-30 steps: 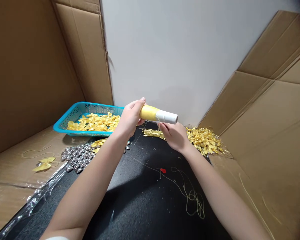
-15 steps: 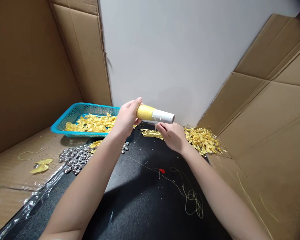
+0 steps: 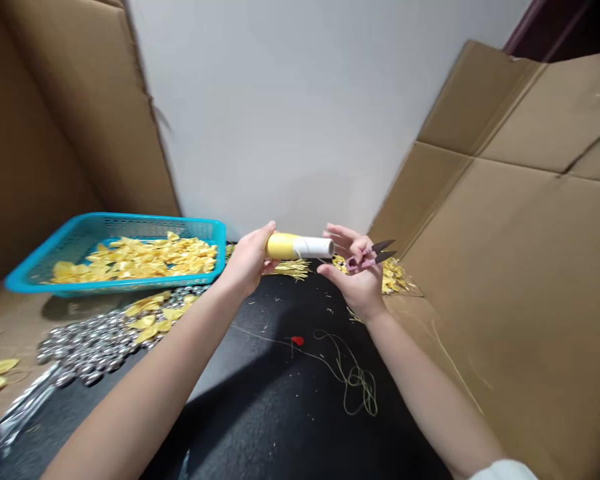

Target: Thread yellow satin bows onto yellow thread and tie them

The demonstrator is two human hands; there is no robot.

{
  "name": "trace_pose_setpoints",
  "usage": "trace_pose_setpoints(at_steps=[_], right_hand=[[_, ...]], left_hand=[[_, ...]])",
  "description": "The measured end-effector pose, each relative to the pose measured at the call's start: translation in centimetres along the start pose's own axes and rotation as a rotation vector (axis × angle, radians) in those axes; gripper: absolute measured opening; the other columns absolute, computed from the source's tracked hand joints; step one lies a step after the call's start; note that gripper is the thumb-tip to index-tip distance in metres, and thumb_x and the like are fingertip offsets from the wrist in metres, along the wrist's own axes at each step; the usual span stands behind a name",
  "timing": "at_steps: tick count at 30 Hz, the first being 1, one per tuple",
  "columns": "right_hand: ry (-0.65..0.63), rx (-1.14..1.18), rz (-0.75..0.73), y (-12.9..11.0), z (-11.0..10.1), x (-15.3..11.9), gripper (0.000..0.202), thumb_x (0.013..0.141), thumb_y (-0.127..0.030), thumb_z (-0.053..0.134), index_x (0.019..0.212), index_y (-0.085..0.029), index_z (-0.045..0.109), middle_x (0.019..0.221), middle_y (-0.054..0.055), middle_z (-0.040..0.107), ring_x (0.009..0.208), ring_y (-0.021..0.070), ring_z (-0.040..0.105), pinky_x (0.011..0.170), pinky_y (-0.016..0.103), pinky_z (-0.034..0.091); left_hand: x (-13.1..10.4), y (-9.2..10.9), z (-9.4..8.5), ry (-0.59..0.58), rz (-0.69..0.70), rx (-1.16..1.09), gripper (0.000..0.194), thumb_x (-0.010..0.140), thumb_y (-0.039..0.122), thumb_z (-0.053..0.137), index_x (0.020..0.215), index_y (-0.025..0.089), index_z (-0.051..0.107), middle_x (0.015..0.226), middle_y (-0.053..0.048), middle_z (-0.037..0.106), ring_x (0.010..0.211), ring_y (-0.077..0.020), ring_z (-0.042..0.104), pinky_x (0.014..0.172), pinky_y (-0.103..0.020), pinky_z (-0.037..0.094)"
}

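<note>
Wrapped around the left end of a yellow thread spool (image 3: 281,246) with a white core is my left hand (image 3: 250,259), its thumb on top. The white end points right, toward my right hand (image 3: 356,275). Small scissors (image 3: 374,256) with dark blades pointing right and pinkish handles are in my right hand, held by its curled fingers while other fingers and the thumb are spread. A thin thread shows faintly near the spool's white end. Gold stems (image 3: 293,269) lie on the black table beyond the hands.
A blue basket (image 3: 105,285) of yellow bows stands at the left. Silvery beads (image 3: 93,343) and loose bows lie before it. Tangled thread (image 3: 363,383) and a red piece (image 3: 298,341) rest on the black table (image 3: 260,413). Cardboard (image 3: 520,253) walls both sides.
The view has turned to the right and the basket shows more fully. Scissors now show in my right hand, whose fingers have spread. The spool has come level, still in my left hand.
</note>
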State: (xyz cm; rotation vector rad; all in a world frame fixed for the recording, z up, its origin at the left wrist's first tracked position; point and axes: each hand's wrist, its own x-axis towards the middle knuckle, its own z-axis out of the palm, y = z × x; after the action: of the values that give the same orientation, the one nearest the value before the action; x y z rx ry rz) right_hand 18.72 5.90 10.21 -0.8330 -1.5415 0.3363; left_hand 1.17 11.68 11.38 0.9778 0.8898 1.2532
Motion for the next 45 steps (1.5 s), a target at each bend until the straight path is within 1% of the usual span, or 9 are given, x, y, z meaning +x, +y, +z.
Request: trace_pose_setpoints(at_steps=[3,7,12,16,22,27,31,37,45], right_hand=[[0.034,-0.026,0.086,0.1,-2.3,0.1,0.048,0.077,-0.04,0.069,0.069,-0.025,0.025,0.102,0.004,0.071,0.094,0.0183,0.068,0.081,0.036,0.058],[0.079,-0.381,0.323,2.0,-10.3,1.3,0.046,0.068,-0.041,0.073,0.062,-0.024,0.03,0.089,0.005,0.073,0.085,0.0189,0.069,0.082,0.036,0.057],[0.18,-0.671,0.462,4.3,-21.7,3.1,0.048,0.064,-0.034,0.075,0.063,-0.024,0.028,0.083,0.008,0.071,0.079,0.0183,0.066,0.073,0.033,0.054],[0.162,-0.927,0.57,6.6,-25.8,1.7,0.042,0.061,-0.024,0.076,0.061,-0.022,0.034,0.072,0.005,0.067,0.069,0.0155,0.059,0.071,0.029,0.046],[0.12,-1.145,0.681,9.2,-26.8,-1.6,0.027,0.069,-0.02,0.068,0.064,-0.02,0.041,0.077,0.003,0.064,0.07,0.0139,0.055,0.069,0.026,0.041],[0.09,-1.28,0.656,7.3,-26.5,-1.3,0.023,0.079,-0.035,0.064,0.078,-0.018,0.048,0.099,0.012,0.061,0.087,0.0193,0.055,0.077,0.029,0.041],[-0.014,-1.335,0.68,5.2,-23.1,-2.5,0.027,0.093,-0.041,0.041,0.092,-0.016,0.05,0.096,0.014,0.061,0.085,0.0217,0.056,0.075,0.032,0.041],[-0.307,-1.38,0.929,4.4,-16.1,-9.3,0.024,0.091,-0.034,0.045,0.1,-0.014,0.054,0.09,0.016,0.066,0.081,0.026,0.065,0.07,0.035,0.046],[-0.347,-1.501,1.112,5.9,-16.2,-10.0,0.035,0.093,-0.026,0.038,0.117,-0.007,0.055,0.104,0.026,0.066,0.098,0.0338,0.067,0.078,0.044,0.05]], left_hand=[[-0.5,-3.0,2.0,-0.142,-0.215,0.007,0.028,0.087,0.042,0.056,0.085,0.014,0.058,0.064,-0.002,0.056,0.042,-0.0087,0.05,0.035,-0.016,0.031],[-0.9,-6.1,3.3,-0.381,-0.474,0.063,0.043,0.091,0.052,0.047,0.104,0.014,0.061,0.109,-0.015,0.066,0.075,-0.0224,0.069,0.059,-0.032,0.055],[-0.2,-7.5,2.9,-0.398,-0.374,0.16,0.039,0.086,0.051,0.055,0.103,0.017,0.064,0.128,-0.014,0.061,0.099,-0.025,0.065,0.075,-0.034,0.055],[0.3,-7.5,2.6,-0.347,-0.309,0.193,0.033,0.079,0.046,0.062,0.094,0.017,0.066,0.12,-0.013,0.066,0.1,-0.0247,0.065,0.072,-0.032,0.054],[0.2,-6.7,2.5,-0.339,-0.272,0.21,0.032,0.073,0.044,0.067,0.09,0.017,0.066,0.113,-0.011,0.068,0.097,-0.0235,0.065,0.069,-0.029,0.053],[-0.3,-5.3,2.4,-0.319,-0.206,0.195,0.034,0.067,0.044,0.073,0.087,0.016,0.067,0.106,-0.01,0.069,0.094,-0.0217,0.065,0.069,-0.027,0.052],[-0.3,-4.3,2.2,-0.294,-0.138,0.171,0.032,0.066,0.041,0.072,0.085,0.015,0.067,0.101,-0.01,0.07,0.089,-0.0212,0.065,0.068,-0.028,0.051],[-1.0,-2.1,1.8,-0.278,-0.006,0.178,0.027,0.069,0.038,0.069,0.083,0.016,0.066,0.102,-0.009,0.069,0.09,-0.0213,0.063,0.068,-0.029,0.051],[-2.0,0.2,1.2,-0.24,0.109,0.197,0.017,0.073,0.032,0.064,0.08,0.017,0.061,0.103,-0.007,0.068,0.091,-0.0186,0.063,0.069,-0.025,0.05]])
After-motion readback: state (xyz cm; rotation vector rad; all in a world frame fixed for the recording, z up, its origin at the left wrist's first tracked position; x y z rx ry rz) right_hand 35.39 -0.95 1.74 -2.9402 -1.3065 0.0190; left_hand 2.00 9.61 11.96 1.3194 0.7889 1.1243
